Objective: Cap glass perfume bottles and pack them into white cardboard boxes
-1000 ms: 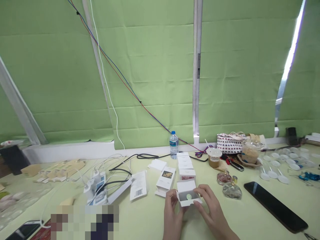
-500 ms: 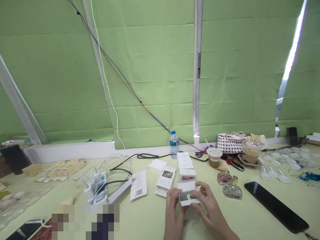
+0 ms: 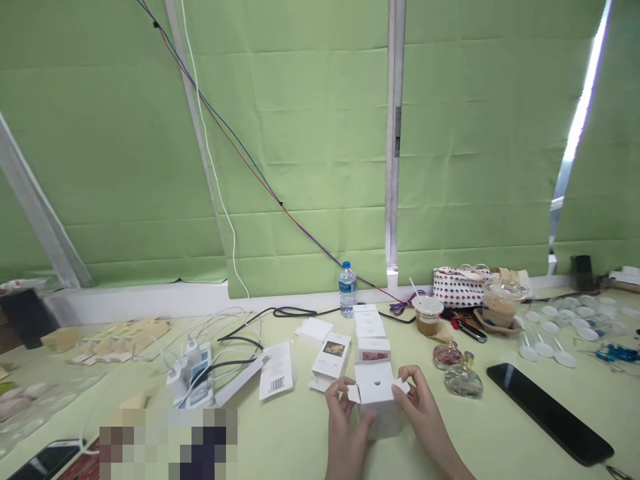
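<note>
A small white cardboard box [image 3: 381,412] stands on the table near the front. Its lid flap is raised at the back, its side tabs stick out, and a panel with a small notch covers the top. My left hand [image 3: 345,417] holds the box at its left side, thumb on the front face. My right hand [image 3: 419,410] is closed on the right tab, thumb pressed on it. Just behind stands a row of similar white boxes [image 3: 371,330], the nearest with a pinkish picture. To the left lie white boxes [image 3: 331,353] with a dark picture on top.
A water bottle [image 3: 347,290] and a lidded cup [image 3: 428,313] stand at the back. Two glass bottles [image 3: 463,383] and a black phone [image 3: 549,412] lie right. A power strip [image 3: 200,373] with cables, a barcoded packet [image 3: 278,373] and another phone [image 3: 47,460] are left.
The box's open top is now covered by the notched panel, and the side tabs stand out. My right hand has shifted from the front edge to the right tab.
</note>
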Tool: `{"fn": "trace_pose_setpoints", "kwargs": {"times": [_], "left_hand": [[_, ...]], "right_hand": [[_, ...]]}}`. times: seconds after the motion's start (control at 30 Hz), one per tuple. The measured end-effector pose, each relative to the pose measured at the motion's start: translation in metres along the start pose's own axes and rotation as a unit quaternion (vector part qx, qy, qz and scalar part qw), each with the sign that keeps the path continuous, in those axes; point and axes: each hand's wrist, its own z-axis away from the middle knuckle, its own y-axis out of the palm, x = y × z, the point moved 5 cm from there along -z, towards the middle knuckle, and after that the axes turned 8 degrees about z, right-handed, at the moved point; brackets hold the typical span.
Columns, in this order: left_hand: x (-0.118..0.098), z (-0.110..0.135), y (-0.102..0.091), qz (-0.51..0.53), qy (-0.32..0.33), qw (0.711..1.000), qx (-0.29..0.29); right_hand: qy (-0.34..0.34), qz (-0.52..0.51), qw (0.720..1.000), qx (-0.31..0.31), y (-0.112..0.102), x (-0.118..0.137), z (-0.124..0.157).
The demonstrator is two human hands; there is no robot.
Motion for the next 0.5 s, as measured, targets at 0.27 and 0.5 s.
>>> {"fn": "trace_pose_setpoints", "kwargs": {"times": [0.27, 0.5], "left_hand": [[-0.008, 0.001, 0.001, -0.066, 0.037, 0.997, 0.014], [-0.010, 0.004, 0.001, -0.067, 0.036, 0.997, -0.016]], "right_hand": [[0.015, -0.057, 0.998, 0.002, -0.001, 0.004, -0.001], [0.027, -0.044, 0.999, 0.014, -0.003, 0.006, 0.000]]}}
